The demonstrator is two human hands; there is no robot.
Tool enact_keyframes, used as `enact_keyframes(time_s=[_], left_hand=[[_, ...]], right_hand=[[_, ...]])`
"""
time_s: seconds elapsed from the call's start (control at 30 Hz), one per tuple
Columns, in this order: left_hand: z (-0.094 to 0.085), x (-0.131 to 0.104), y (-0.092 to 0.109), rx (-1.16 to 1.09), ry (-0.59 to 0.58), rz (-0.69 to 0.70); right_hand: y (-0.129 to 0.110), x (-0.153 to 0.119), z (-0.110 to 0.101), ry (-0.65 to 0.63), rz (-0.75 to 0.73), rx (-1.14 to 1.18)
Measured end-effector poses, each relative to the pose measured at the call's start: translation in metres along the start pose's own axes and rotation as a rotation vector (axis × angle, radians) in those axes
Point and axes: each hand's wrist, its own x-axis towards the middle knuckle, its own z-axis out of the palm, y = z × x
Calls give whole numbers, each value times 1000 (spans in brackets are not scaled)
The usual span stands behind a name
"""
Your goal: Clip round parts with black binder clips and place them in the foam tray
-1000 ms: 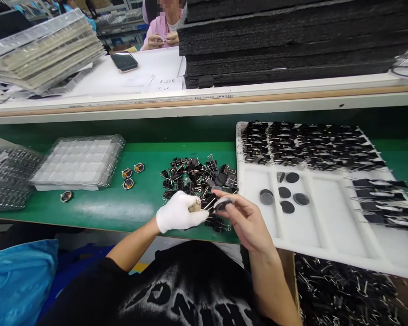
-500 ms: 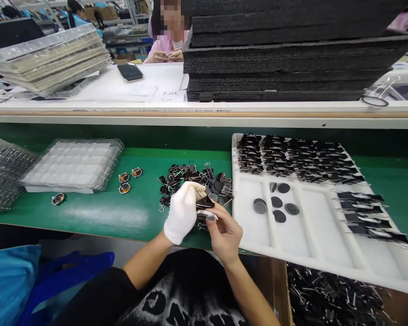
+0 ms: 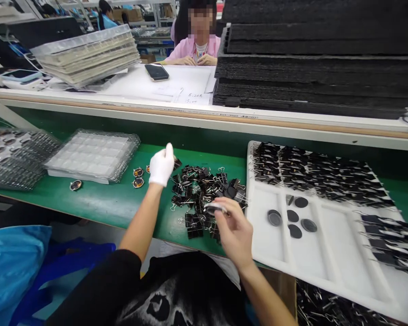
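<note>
Head feed, anchoring on the pile of black metal binder clips [image 3: 200, 192] on the green bench. I have the bare right hand [image 3: 236, 228] over the pile's near-right side, fingertips pinching a thin round disc with a pale rim [image 3: 215, 208], held above the clips. White-gloved left hand [image 3: 161, 167] is just beyond the pile's far-left edge, fingers curled; a single black clip [image 3: 177, 164] shows at its right edge, but I can't tell whether it's gripped.

Containers: right of the pile, white compartmented plastic tray [image 3: 347, 244]. Leftmost compartment has one grey-rimmed disc [image 3: 274, 218]; the next has five dark round discs [image 3: 295, 231], one up on edge. Black clips in dense rows [image 3: 309, 174] fill its far end, with a few more at its right. Below bench, right of the pile: brown box [image 3: 285, 290], loose clips [image 3: 326, 303] inside. Left of the pile: clear plastic tray stack [image 3: 91, 154], white cells on top. Farther left: second clear stack [image 3: 20, 158], round pieces in its cells.
</note>
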Motion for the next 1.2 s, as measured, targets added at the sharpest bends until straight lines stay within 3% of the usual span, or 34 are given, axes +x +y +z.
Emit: enact_keyframes(time_s=[0.07, 0.13, 0.23, 0.33, 0.47, 0.6, 0.77, 0.93, 1.1, 1.2], left_hand=[[2, 43, -12, 127, -103, -100], [9, 70, -19, 200, -209, -153], [23, 84, -20, 284, -326, -172], [27, 88, -15, 388, -418, -184], [17, 98, -10, 519, -453, -184], [10, 109, -8, 580, -280, -75], [38, 110, -10, 481, -44, 30], [65, 110, -20, 507, -34, -29], [70, 112, -31, 554, -63, 40], [70, 111, -37, 611, -88, 96]], right_hand=[[-5, 34, -2, -175, 220, 92], [-4, 76, 4, -316, 426, 170], [10, 142, 25, -371, 650, 141], [31, 192, 48, -403, 743, 3], [59, 226, 66, -464, 697, -130], [77, 246, 70, -576, 573, -277], [92, 268, 73, -732, 404, -426], [113, 271, 74, -830, 334, -515], [124, 269, 71, -894, 328, -615], [121, 274, 73, -957, 180, -800]])
